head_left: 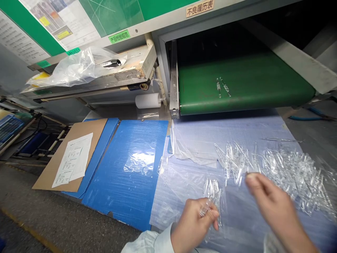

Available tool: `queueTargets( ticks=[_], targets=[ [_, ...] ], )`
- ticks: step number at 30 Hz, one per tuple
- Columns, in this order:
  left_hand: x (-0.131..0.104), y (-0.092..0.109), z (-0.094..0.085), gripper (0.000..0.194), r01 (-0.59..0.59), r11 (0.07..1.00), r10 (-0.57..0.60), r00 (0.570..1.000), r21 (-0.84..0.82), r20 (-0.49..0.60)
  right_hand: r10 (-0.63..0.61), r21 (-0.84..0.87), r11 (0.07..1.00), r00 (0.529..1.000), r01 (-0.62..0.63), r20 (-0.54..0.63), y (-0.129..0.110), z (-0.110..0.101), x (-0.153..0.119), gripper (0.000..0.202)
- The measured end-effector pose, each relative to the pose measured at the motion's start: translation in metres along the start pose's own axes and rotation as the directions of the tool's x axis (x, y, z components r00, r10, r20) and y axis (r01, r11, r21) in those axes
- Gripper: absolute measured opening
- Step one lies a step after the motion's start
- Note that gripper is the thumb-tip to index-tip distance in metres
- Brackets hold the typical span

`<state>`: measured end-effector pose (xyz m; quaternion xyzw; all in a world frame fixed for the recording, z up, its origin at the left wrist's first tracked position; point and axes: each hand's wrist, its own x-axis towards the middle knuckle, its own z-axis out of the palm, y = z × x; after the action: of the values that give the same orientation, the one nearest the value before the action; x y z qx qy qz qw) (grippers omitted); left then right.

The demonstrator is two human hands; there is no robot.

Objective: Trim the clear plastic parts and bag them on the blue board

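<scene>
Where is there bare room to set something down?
The blue board looks free between its clear film and near edge. The green belt has space between its two small pieces and the right rail. Crowded: the right side of the lilac sheet, where a heap lies beside your right hand, and around your left hand, which holds clear pieces.

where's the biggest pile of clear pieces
In the head view, the pile lies at right, beside the right hand, in front of the green conveyor belt.
</scene>
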<state>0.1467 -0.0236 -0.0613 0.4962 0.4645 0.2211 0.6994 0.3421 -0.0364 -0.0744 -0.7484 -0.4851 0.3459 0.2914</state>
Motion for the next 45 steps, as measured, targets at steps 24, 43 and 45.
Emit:
queueTargets(
  ticks=[24,43,45],
  targets=[
    [0.021,-0.028,-0.004,0.037,0.328,0.709,-0.178,0.94,-0.624,0.292,0.041,0.156,0.984,0.954,-0.091,0.298,-0.006,0.039,0.016,0.034],
    [0.017,-0.013,0.004,0.049,0.244,0.833,-0.169,0.967,-0.496,0.191,0.081,0.423,0.852,0.876,-0.309,0.475,-0.017,0.039,0.012,0.054],
    [0.016,-0.012,0.005,0.045,0.22,0.852,-0.16,0.973,-0.475,0.164,0.055,0.4,0.877,0.881,-0.268,0.47,-0.017,0.037,0.011,0.053]
  ],
)
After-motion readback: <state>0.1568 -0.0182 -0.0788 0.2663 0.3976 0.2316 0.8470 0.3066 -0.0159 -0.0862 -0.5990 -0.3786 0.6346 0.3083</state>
